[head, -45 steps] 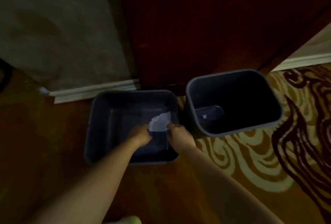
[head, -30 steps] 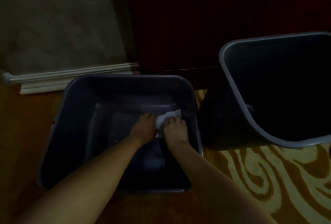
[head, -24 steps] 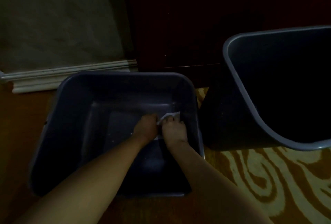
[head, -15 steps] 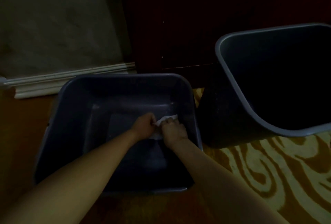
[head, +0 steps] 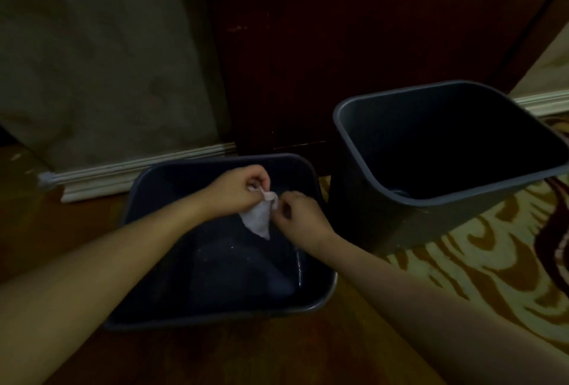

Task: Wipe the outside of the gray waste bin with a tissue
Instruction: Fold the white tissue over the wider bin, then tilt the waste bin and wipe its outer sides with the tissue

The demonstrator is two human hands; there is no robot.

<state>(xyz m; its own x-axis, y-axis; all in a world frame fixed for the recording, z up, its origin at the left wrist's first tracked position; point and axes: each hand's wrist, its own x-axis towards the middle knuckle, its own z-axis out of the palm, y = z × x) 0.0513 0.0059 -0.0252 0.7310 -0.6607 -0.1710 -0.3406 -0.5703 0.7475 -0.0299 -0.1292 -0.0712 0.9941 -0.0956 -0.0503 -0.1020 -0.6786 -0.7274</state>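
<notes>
A white tissue (head: 259, 217) hangs wet and limp above a low gray basin (head: 320, 301) that has a little water in it. My left hand (head: 237, 192) pinches the tissue's top corner. My right hand (head: 303, 215) pinches the same bunched corner from the right, fingers closed on it. Both hands are raised over the basin's far half. The tall gray waste bin (head: 409, 224) stands upright on the floor just right of the basin, its open mouth facing up, empty and dark inside. Neither hand touches the bin.
A dark wooden door or cabinet panel (head: 354, 45) rises behind both containers. A beige wall with a white baseboard (head: 138, 169) is at the back left. A patterned brown and cream carpet (head: 462, 261) lies at the right, a wooden floor (head: 46, 230) at the left.
My hands have lifted the tissue up out of the basin's bottom; it now hangs in the air between my fingers. The view has pulled back, showing more of the waste bin.
</notes>
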